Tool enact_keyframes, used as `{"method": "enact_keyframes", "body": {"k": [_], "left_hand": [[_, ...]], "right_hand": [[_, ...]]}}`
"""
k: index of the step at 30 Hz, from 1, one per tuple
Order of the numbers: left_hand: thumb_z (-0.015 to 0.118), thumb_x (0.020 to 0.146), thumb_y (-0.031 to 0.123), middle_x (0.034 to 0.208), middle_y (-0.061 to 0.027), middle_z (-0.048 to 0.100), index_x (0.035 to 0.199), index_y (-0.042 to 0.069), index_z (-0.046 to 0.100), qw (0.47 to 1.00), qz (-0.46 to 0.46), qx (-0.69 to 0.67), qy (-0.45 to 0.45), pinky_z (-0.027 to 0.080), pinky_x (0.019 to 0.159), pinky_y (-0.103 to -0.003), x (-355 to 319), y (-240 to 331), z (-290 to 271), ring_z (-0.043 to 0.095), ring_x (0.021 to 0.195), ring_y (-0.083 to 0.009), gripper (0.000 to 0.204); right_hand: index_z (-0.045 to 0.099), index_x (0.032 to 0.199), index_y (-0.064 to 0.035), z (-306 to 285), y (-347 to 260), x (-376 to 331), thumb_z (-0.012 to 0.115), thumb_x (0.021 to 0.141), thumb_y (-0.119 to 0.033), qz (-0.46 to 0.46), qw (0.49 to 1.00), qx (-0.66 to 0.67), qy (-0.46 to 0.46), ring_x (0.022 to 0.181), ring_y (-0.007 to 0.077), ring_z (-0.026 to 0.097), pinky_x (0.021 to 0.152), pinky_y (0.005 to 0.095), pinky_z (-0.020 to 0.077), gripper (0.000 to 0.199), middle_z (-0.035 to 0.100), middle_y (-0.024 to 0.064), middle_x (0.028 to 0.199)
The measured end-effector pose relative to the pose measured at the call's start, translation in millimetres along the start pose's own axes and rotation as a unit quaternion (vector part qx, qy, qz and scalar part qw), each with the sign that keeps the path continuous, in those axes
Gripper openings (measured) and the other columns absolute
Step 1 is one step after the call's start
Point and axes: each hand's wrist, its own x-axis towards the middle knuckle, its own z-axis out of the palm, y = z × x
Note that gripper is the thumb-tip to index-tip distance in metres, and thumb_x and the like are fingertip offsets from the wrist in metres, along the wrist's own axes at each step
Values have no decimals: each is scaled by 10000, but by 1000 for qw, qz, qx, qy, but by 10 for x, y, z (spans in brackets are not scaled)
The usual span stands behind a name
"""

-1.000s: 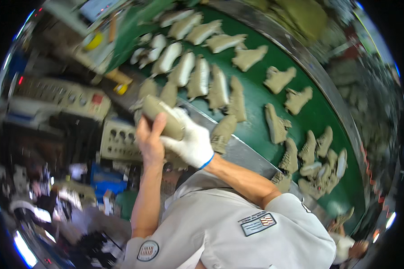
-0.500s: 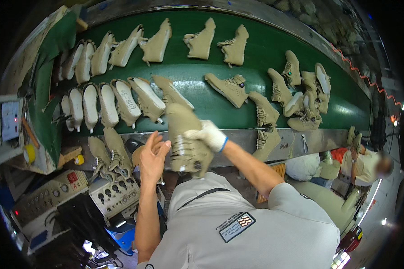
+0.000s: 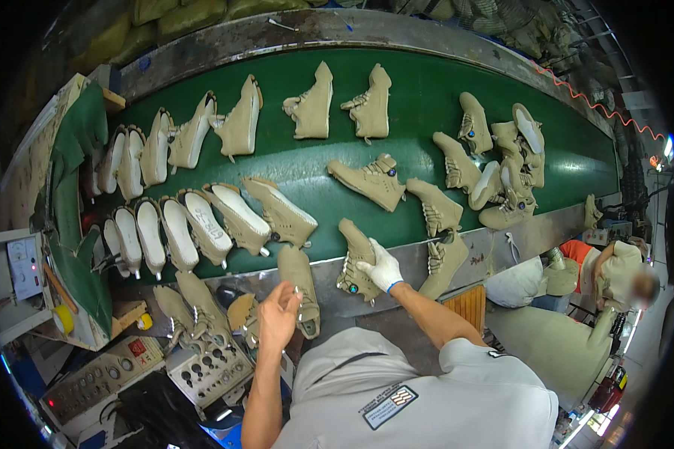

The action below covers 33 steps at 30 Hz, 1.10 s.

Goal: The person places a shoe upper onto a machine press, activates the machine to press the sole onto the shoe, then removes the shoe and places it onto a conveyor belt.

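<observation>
My right hand (image 3: 381, 266), in a white glove, rests on a tan boot (image 3: 356, 258) that lies across the near edge of the green conveyor belt (image 3: 419, 112). My left hand (image 3: 278, 316) is bare, held open just below the belt's metal edge, nearest another tan boot (image 3: 299, 288) lying sole-down there. Several more tan boots lie in rows on the belt, some on their sides with pale insoles (image 3: 202, 224) showing.
A grey control box with dials (image 3: 206, 370) and another panel (image 3: 90, 382) sit at lower left. A second person in an orange top (image 3: 606, 266) sits at the right with tan boots. A metal rim (image 3: 502, 239) borders the belt.
My right hand has carried the boot from in front of my chest out to the belt's near edge and set it down. My left hand has let go and dropped back.
</observation>
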Motion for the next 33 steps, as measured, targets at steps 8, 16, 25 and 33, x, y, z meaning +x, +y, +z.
{"method": "enact_keyframes", "body": {"k": [8,16,25,33], "left_hand": [[693,921,131,1189,-225,705,1294,-87,609,994,-86,61,-2,518,953,-337,-174,-51,-83,686,1101,-247,440],[702,925,163,1146,-224,724,1269,-98,626,989,-135,40,55,535,916,-345,-170,-543,-167,708,1042,-266,438],[650,973,322,1103,-161,741,1285,34,638,991,-118,30,59,549,865,-392,-461,-1126,-138,717,1027,-275,425],[656,944,308,1026,-175,739,1233,22,656,980,-71,12,186,537,805,-449,-1289,-878,-363,708,935,-359,406]], "right_hand": [[396,1496,58,-280,-72,1122,800,845,-340,-34,956,271,108,1252,327,610,1064,403,471,863,593,259,1379],[520,1403,45,-1449,-677,3452,792,783,-497,74,945,13,318,1183,382,639,1009,416,494,867,654,251,1292],[636,1286,2,-1537,-581,3950,745,899,-328,-12,925,379,37,987,221,648,893,383,537,520,688,111,1159],[610,1311,3,-262,-2097,1378,727,915,-308,-142,908,326,-224,994,215,648,898,374,538,517,681,110,1175]]}}
